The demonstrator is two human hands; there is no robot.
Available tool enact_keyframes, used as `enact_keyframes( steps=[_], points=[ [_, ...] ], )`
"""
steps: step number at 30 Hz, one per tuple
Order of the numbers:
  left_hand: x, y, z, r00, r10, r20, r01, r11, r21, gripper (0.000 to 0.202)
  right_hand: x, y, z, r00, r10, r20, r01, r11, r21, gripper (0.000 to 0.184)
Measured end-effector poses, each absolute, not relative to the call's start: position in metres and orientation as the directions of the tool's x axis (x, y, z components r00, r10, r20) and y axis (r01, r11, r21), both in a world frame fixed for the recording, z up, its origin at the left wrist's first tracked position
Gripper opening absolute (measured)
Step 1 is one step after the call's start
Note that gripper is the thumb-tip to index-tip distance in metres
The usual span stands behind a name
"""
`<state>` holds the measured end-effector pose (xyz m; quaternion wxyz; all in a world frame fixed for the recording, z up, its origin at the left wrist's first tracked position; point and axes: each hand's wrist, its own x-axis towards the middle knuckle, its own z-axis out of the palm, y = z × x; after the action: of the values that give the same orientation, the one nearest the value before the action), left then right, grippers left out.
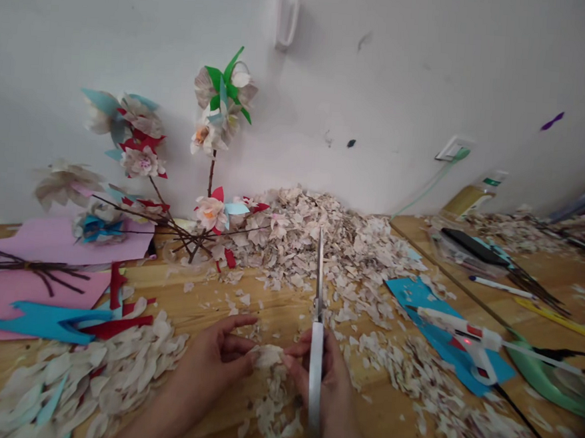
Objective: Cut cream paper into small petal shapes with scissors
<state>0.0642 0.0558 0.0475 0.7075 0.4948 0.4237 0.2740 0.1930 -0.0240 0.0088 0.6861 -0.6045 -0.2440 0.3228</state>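
Between my two hands, low over the wooden table, is a pale dried petal [269,356]. My left hand [220,354] pinches its left edge between thumb and fingers. The thumb and fingertips of my right hand [326,371] hold the petal's right edge. That same hand also carries a pair of scissors [317,341], with white handles toward me and metal blades pointing away, looking closed. Small petal scraps [272,404] lie on the table just below the hands.
A big heap of dried petals [316,240] sits against the wall. Handmade flowers on twigs [210,173] stand at back left. Cut petals [126,374] lie left, beside blue paper [45,322]. A glue gun [469,335] with a lit red light rests on blue paper at right.
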Motion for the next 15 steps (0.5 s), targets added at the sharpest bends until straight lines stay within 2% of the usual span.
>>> enact_keyframes(
  steps=[5,11,15],
  points=[
    [0.062,0.056,0.049,0.504,0.794,-0.339,0.01,0.387,0.922,0.04,0.192,-0.023,0.011,0.691,0.722,-0.044,-0.124,0.058,-0.991,0.036],
    [0.068,0.05,0.045,0.503,0.808,-0.307,0.057,0.324,0.944,0.042,0.189,-0.022,0.01,0.693,0.718,-0.056,-0.121,0.039,-0.992,0.039],
    [0.069,0.05,0.039,0.512,0.779,-0.363,0.037,0.402,0.915,0.037,0.189,-0.022,0.013,0.69,0.72,-0.077,-0.146,0.034,-0.989,0.041]
  ],
)
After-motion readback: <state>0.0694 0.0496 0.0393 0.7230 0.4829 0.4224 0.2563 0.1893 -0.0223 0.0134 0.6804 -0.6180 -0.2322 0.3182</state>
